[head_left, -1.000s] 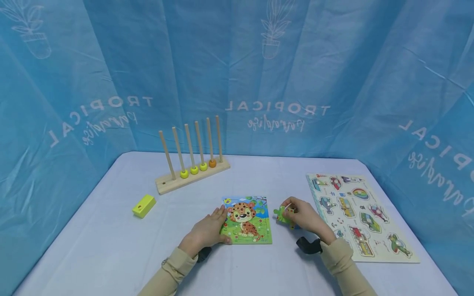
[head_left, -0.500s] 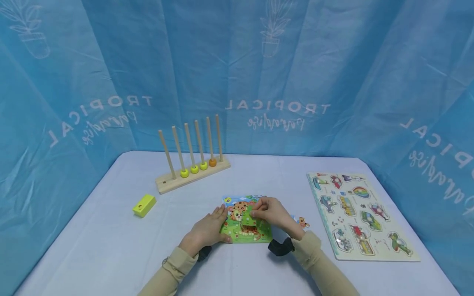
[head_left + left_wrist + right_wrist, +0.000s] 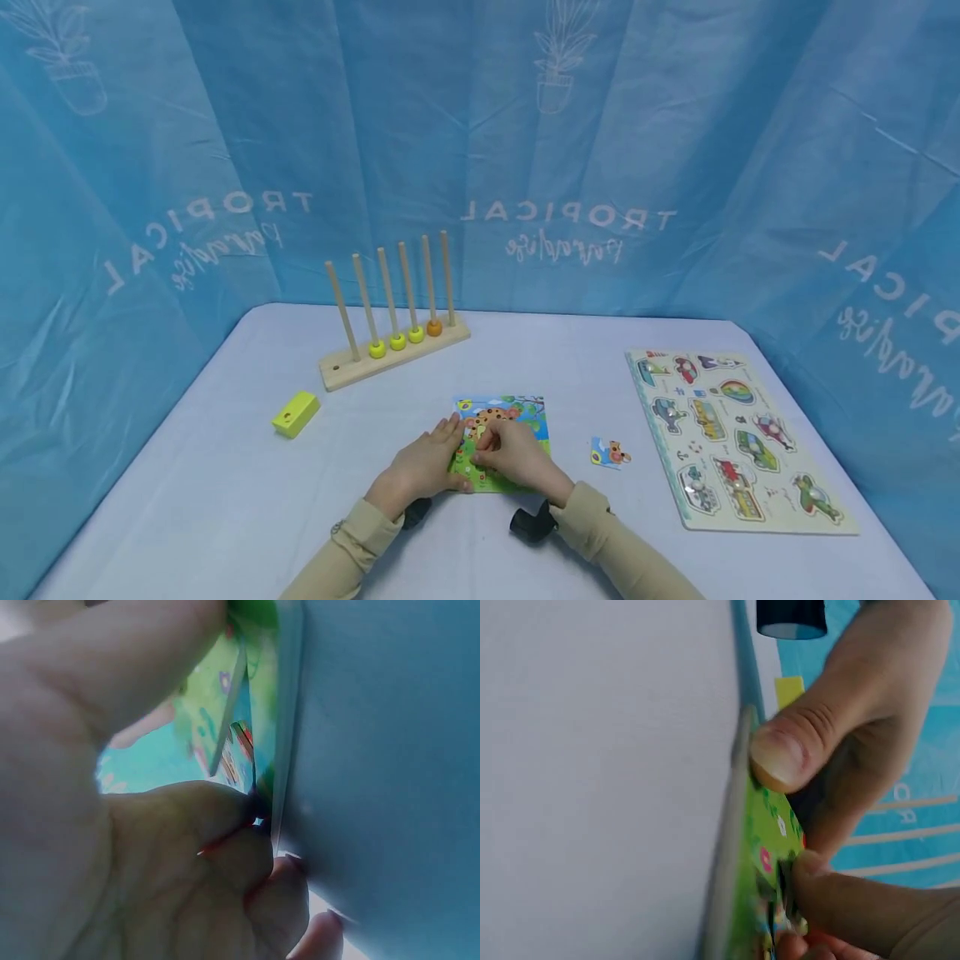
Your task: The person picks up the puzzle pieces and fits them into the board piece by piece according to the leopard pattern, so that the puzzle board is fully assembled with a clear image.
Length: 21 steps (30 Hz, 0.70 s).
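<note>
A square leopard jigsaw puzzle board (image 3: 534, 415) lies on the white table. My left hand (image 3: 422, 467) rests along its left edge, fingers mostly straight; in the right wrist view its thumb (image 3: 781, 756) presses the board's rim. Over the board's lower left, my right hand (image 3: 517, 454) pinches a green puzzle piece (image 3: 204, 701) between thumb and fingers. The left wrist view shows this piece tilted above the board. In the head view the right hand hides nearly all of it. Another puzzle piece (image 3: 611, 452), blue with part of an animal, lies right of the board.
On the right lies a white vehicle peg puzzle (image 3: 675, 492). A wooden peg stand (image 3: 397, 357) with yellow and orange beads stands at the back left. A yellow block (image 3: 296, 414) lies at left. Blue curtains (image 3: 480, 150) surround the table.
My right hand has carried the green piece leftward from beside the board to over its lower left, uncovering the loose blue piece at right. My left hand has stayed at the board's edge.
</note>
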{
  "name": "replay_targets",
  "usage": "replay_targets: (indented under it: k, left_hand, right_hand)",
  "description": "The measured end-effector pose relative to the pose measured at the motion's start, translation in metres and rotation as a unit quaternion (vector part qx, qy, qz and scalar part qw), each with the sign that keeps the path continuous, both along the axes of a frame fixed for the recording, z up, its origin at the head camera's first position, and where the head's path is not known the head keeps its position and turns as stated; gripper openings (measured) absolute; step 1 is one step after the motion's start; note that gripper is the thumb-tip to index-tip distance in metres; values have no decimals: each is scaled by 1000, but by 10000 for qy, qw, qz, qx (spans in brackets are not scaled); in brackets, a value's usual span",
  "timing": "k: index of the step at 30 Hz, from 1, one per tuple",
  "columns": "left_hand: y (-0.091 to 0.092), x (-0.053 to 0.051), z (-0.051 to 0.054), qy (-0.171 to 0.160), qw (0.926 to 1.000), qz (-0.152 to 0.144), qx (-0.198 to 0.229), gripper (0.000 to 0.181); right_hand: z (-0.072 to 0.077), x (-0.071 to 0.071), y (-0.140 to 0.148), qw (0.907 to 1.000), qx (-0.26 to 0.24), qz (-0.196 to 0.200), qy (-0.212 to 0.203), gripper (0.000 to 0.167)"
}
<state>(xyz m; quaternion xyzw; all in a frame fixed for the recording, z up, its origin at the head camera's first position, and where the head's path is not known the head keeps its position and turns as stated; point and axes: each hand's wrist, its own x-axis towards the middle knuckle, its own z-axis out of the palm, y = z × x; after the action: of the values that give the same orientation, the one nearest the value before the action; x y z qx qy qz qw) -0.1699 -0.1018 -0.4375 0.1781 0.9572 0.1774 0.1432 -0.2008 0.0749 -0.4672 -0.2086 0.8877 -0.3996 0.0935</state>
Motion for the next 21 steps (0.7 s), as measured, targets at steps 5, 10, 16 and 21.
replay_targets:
  k: [5, 10, 16, 21]
  left_hand:
    - [0, 0, 2, -23, 10000, -23, -10, 92]
    - [0, 0, 0, -30, 10000, -14, 54, 92]
    - [0, 2, -1, -48, 9999, -26, 108, 93]
    - [1, 1, 0, -42, 9999, -22, 105, 93]
  right_hand:
    - [-5, 1, -4, 9976, 370, -24, 588, 16]
    - [-4, -1, 1, 9996, 50, 135, 256, 11]
    - [6, -10, 39, 9971, -623, -146, -424, 11]
    - [13, -13, 92, 9915, -546, -1183, 50, 9]
